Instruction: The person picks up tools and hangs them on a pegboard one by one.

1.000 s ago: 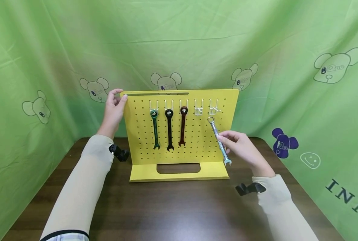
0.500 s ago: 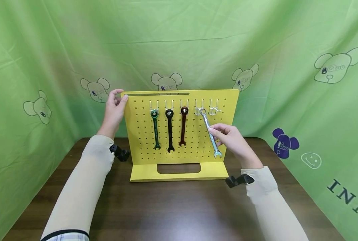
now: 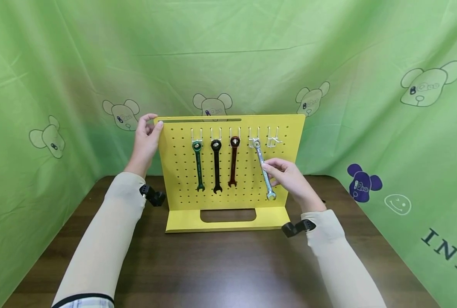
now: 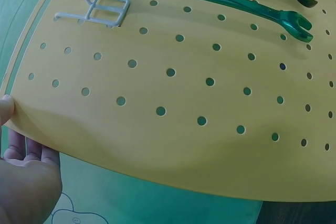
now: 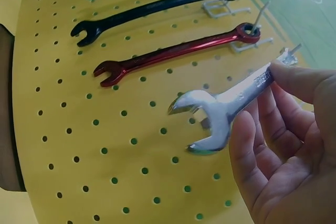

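My right hand [image 3: 287, 177] pinches a silver combination wrench [image 5: 218, 111] by the middle of its shaft, thumb on top. Its ring end lies at the fourth white hook [image 3: 252, 139], whose tip shows by the ring in the right wrist view; the open end slants down to the right. With my left hand [image 3: 145, 141] I grip the upper left corner of the yellow pegboard [image 3: 182, 192], thumb in front and fingers behind. A green wrench [image 3: 199, 167], a black wrench [image 3: 216, 167] and a red wrench [image 3: 234, 162] hang from the first three hooks.
A fifth hook [image 3: 273, 139] at the right bears no wrench. The pegboard stands on its own yellow foot [image 3: 182, 220] on a dark wooden table [image 3: 220, 269]. Green printed cloth [image 3: 251, 55] encloses the table at the back and sides.
My right hand has carried the silver wrench leftward, from below the fifth hook to the fourth, raising its ring end. My left hand keeps its grip on the corner.
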Demonstrator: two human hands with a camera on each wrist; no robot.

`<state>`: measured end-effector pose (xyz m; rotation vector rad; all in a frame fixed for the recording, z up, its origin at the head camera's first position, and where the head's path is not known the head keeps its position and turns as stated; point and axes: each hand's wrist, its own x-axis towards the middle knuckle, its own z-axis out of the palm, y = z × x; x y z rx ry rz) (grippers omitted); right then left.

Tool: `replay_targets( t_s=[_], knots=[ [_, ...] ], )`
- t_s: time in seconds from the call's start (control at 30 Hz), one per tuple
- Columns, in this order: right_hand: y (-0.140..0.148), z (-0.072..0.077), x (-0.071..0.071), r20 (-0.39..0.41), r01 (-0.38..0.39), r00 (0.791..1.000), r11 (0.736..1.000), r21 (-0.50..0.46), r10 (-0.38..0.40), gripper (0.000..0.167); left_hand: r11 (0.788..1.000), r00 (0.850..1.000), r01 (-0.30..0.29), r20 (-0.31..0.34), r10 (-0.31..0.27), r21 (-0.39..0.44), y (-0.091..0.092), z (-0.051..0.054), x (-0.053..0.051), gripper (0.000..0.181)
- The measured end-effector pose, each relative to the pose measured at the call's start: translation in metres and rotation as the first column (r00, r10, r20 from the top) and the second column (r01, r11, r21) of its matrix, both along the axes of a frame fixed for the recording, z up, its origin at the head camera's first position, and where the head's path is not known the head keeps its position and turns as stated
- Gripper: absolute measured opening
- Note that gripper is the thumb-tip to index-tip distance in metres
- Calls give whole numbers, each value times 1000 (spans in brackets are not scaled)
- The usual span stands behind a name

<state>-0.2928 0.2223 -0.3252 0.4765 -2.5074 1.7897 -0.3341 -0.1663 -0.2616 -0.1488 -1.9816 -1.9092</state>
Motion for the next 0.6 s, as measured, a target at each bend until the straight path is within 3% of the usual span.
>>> replay_targets(
  t_s=[0.27,0.6],
  knots=[
    [-5,-9,-13,31,0,1000,1000,4,0,44,1000,1000,10,-6,-10,2,0,0,1,33],
    [-15,-15,-24,56,-10,998,998,-63,14,44,1000,1000,7,2,-7,6,0,0,1,34]
  ],
)
